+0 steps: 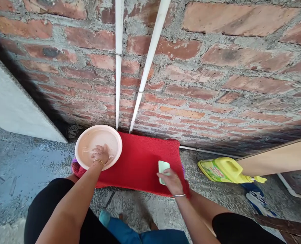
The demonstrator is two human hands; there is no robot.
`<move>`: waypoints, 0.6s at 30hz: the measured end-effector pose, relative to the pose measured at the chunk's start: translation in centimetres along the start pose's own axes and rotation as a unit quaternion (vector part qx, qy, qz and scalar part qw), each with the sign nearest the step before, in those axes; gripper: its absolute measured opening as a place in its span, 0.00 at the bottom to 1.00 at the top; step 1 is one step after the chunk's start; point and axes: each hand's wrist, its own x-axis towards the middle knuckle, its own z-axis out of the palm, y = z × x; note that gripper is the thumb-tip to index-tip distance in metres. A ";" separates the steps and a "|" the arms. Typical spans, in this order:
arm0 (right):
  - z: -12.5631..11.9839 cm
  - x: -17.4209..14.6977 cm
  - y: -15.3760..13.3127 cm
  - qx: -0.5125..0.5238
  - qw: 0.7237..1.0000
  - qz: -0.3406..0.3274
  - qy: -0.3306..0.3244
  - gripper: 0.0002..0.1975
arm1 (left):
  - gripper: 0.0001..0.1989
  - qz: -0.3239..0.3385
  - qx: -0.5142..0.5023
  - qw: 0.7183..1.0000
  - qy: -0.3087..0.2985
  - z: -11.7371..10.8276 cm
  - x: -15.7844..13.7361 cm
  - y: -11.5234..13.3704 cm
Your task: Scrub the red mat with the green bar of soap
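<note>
My left hand [101, 153] dips into a pale pink basin [79, 149] with clear water, fingers spread and nothing seen in them. The basin rests on the left end of a red cloth [140, 156] laid over a low, bench-like support. Toward the cloth's right end, my right hand [172, 179] is closed on a pale green, rounded rectangular block [163, 166], its fingers across the lower half. What the block is, I cannot make out. Each wrist wears a thin bangle.
A brick wall [191, 91] with two white pipes [118, 67] rises behind the cloth. To the right, a yellow pump-top jug [223, 169] lies on the concrete floor near a blue-and-white shoe-like item [258, 200]. A pale slab [20, 98] leans at the left.
</note>
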 end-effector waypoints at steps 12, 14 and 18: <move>8.3 -7.8 -13.5 -0.094 0.958 -0.259 -0.078 0.14 | 0.39 0.011 -0.038 0.999 0.020 0.8 0.4 -0.4; 6.7 -6.4 -10.8 -0.100 0.968 -0.224 -0.056 0.13 | 0.40 0.008 -0.029 0.999 0.023 0.9 0.4 -0.3; 1.7 -3.1 -2.6 -0.094 0.993 -0.065 -0.014 0.11 | 0.38 0.009 -0.008 1.000 0.020 0.8 0.3 -0.2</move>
